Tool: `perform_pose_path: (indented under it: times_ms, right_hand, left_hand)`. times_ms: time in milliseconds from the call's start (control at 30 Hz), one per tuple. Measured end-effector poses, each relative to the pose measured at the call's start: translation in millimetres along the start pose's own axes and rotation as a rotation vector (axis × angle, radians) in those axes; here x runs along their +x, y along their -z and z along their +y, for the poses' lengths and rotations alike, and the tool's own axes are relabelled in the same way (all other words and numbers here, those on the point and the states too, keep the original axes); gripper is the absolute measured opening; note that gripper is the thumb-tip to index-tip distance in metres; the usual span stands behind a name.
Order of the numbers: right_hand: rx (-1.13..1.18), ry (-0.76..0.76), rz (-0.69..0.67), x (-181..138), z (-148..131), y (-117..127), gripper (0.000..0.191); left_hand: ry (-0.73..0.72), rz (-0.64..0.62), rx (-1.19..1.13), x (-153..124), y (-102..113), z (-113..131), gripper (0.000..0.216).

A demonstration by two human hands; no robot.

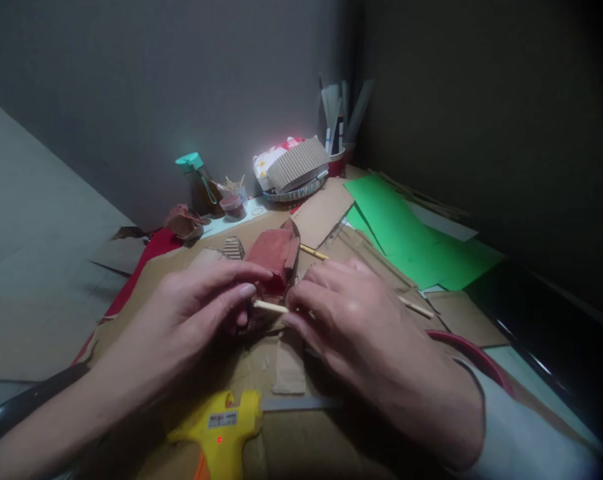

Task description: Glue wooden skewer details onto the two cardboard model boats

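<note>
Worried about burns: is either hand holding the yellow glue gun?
No, the glue gun lies untouched; left hand and right hand pinch a wooden stick.

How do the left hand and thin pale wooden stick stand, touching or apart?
Touching. Head view: the left hand pinches the end of the thin pale wooden stick.

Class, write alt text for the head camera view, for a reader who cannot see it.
The left hand and right hand pinch a thin wooden stick between them, in front of a small red cardboard model. A yellow glue gun lies nearest the camera, on cardboard scraps; green paper lies behind, to the right.
</note>
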State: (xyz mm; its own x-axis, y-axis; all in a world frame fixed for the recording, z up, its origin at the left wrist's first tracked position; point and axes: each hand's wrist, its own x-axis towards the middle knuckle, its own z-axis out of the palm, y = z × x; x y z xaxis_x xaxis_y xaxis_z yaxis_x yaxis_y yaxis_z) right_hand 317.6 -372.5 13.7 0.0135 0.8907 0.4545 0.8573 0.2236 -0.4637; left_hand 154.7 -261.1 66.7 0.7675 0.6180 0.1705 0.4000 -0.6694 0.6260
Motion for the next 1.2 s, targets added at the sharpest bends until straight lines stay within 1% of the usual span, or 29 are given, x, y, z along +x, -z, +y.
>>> perform_pose_path:
  times_ms: [67,133,333,467,567,633,700,800,867,933,1000,1200]
  right_hand:
    - [-0.002,0.006,-0.003,2,-1,-2,0.013]
    - [-0.017,0.002,0.018,4,-1,-4,0.013]
    - [-0.136,0.046,0.066,8,-4,-6,0.008]
    - [-0.200,0.089,0.094,10,-6,-10,0.010]
    - [-0.161,0.079,0.064,10,-6,-10,0.013]
    - [-0.088,0.051,0.076,10,-6,-6,0.017]
    - [-0.003,0.021,0.154,10,-6,4,0.018]
    - [0.084,-0.042,0.373,9,-6,22,0.012]
    - [0.081,-0.101,0.500,7,-5,31,0.012]
    - [0.055,-0.154,0.557,5,-3,36,0.013]
    - [0.050,-0.174,0.548,4,-1,36,0.012]
    - [0.082,-0.135,0.457,5,-1,31,0.013]
  left_hand:
    - [0.061,-0.056,-0.068,-1,1,4,0.023]
    - [0.084,-0.077,-0.099,-2,1,6,0.023]
    - [0.101,-0.029,-0.109,-2,-4,1,0.019]
    - [0.117,-0.015,-0.125,-1,-8,-2,0.008]
    - [0.135,-0.006,-0.168,-1,-9,-2,0.006]
    - [0.131,0.000,-0.173,-1,-9,-1,0.008]
    - [0.126,0.010,-0.176,-1,-9,-2,0.009]
    - [0.145,0.015,-0.178,0,-9,-4,0.011]
    - [0.160,0.007,-0.176,0,-10,-4,0.013]
    - [0.160,0.004,-0.178,0,-10,-4,0.013]
    - [0.163,0.005,-0.176,0,-11,-4,0.013]
    - [0.123,0.015,-0.085,-1,-10,0,0.014]
